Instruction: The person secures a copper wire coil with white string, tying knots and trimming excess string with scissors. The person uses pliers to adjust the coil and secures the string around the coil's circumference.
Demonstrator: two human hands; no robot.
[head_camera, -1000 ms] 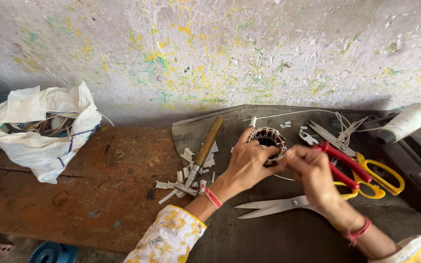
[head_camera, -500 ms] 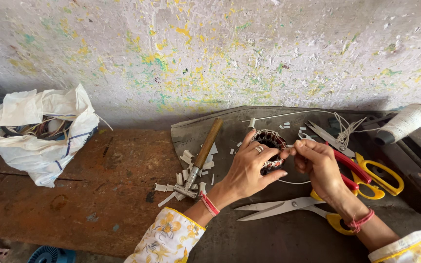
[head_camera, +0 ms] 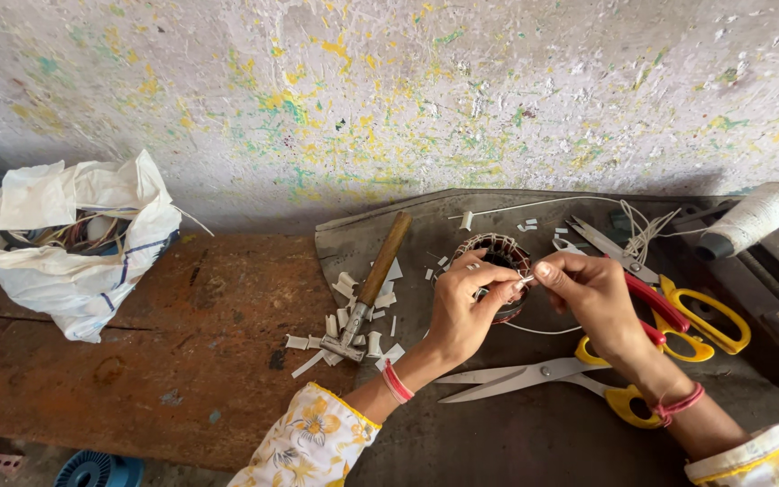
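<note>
While your left hand (head_camera: 462, 307) and right hand (head_camera: 592, 293) pinched a small white strip (head_camera: 526, 281) over the wound stator (head_camera: 498, 261) at desk (head_camera: 182, 361) centre, scissors (head_camera: 534, 374) at five o'clock risked snagging your wrist.

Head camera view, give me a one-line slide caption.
Left hand and right hand pinch a small white strip over a round copper-wound coil beside yellow-handled scissors.

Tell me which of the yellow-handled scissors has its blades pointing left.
The pair nearest the camera, lying below the left hand: its long silver blades point left. The other yellow-handled scissors lie beyond the right hand, blades toward the wall.
</note>
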